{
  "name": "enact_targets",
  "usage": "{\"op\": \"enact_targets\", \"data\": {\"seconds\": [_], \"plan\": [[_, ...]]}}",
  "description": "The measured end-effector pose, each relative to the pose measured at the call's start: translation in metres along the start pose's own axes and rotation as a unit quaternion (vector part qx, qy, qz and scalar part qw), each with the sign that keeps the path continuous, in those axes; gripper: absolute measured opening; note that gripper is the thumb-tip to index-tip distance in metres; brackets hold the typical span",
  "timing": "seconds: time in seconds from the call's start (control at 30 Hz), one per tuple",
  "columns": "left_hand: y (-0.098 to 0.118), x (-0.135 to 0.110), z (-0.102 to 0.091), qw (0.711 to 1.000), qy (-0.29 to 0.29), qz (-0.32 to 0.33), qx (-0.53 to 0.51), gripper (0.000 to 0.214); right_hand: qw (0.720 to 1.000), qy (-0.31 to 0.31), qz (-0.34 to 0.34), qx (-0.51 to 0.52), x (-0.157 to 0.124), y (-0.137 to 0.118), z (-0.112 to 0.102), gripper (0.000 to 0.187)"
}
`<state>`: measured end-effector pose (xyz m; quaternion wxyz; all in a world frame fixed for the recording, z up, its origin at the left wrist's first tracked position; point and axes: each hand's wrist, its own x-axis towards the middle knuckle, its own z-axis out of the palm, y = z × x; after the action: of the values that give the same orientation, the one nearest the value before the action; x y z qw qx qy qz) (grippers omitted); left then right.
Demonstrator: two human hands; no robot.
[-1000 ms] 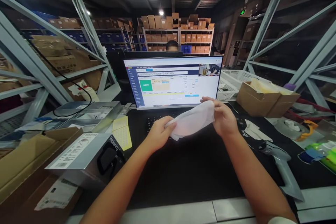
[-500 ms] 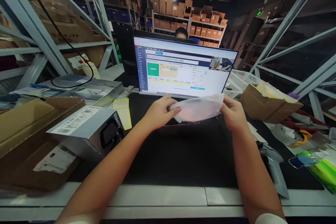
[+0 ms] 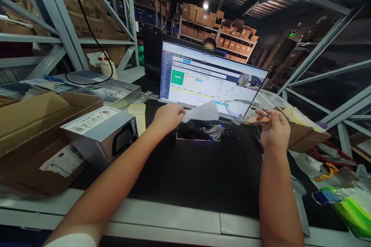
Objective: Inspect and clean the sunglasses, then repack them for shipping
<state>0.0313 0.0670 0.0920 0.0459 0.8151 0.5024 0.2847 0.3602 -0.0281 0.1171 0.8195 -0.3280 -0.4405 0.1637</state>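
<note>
My left hand [image 3: 169, 117] is closed, pinching the end of a thin white pouch [image 3: 203, 112] that stretches to the right in front of the monitor. My right hand [image 3: 275, 125] holds a pair of clear glasses [image 3: 234, 114] by its right end, with the transparent frame reaching left across the monitor's lower right corner. A gap lies between the pouch and the glasses. Below the pouch, a crumpled clear plastic bag [image 3: 214, 131] rests by the dark keyboard [image 3: 230, 129].
A grey printed box [image 3: 101, 135] and an open cardboard carton [image 3: 37, 154] stand at left, with yellow label sheets [image 3: 137, 114] behind. The monitor [image 3: 203, 77] stands ahead. At right are a filled carton [image 3: 307, 131], a grey scanner [image 3: 301, 208] and a green packet [image 3: 352, 212].
My hands have moved apart. The glasses are now out of the white pouch, in my right hand, while my left hand keeps the pouch. The view has shifted slightly.
</note>
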Motion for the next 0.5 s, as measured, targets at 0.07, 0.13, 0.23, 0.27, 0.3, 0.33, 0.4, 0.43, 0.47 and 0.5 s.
{"op": "enact_targets", "data": {"seconds": [0.07,0.13,0.23,0.27,0.3,0.33,0.4,0.43,0.47,0.5], "plan": [[0.001,0.0,0.006,0.998,-0.015,0.01,0.053,0.032,1.0,-0.012,-0.017,0.003,0.0,-0.007,0.0,0.033],[0.004,-0.001,0.013,0.997,-0.04,0.05,0.047,0.036,0.999,-0.037,-0.029,-0.007,-0.005,-0.012,0.004,0.033],[0.01,-0.002,0.018,0.991,-0.095,0.096,0.005,0.04,0.993,-0.076,-0.071,-0.052,-0.016,-0.017,0.012,0.03],[0.012,-0.003,0.017,0.989,-0.108,0.098,-0.015,0.038,0.989,-0.09,-0.089,-0.073,-0.02,-0.019,0.014,0.028],[0.014,-0.004,0.015,0.988,-0.116,0.096,-0.031,0.038,0.985,-0.103,-0.106,-0.093,-0.024,-0.022,0.017,0.026],[0.016,-0.006,0.013,0.988,-0.118,0.09,-0.042,0.039,0.98,-0.114,-0.12,-0.109,-0.029,-0.025,0.019,0.025],[0.019,-0.008,0.009,0.989,-0.117,0.081,-0.051,0.047,0.973,-0.13,-0.141,-0.131,-0.037,-0.033,0.023,0.025],[0.02,-0.009,0.009,0.988,-0.122,0.081,-0.051,0.051,0.97,-0.133,-0.149,-0.14,-0.04,-0.037,0.025,0.025],[0.021,-0.009,0.011,0.986,-0.135,0.082,-0.049,0.054,0.968,-0.133,-0.155,-0.148,-0.043,-0.041,0.027,0.026],[0.021,-0.008,0.014,0.985,-0.144,0.08,-0.047,0.056,0.966,-0.133,-0.16,-0.154,-0.046,-0.045,0.028,0.026]]}}
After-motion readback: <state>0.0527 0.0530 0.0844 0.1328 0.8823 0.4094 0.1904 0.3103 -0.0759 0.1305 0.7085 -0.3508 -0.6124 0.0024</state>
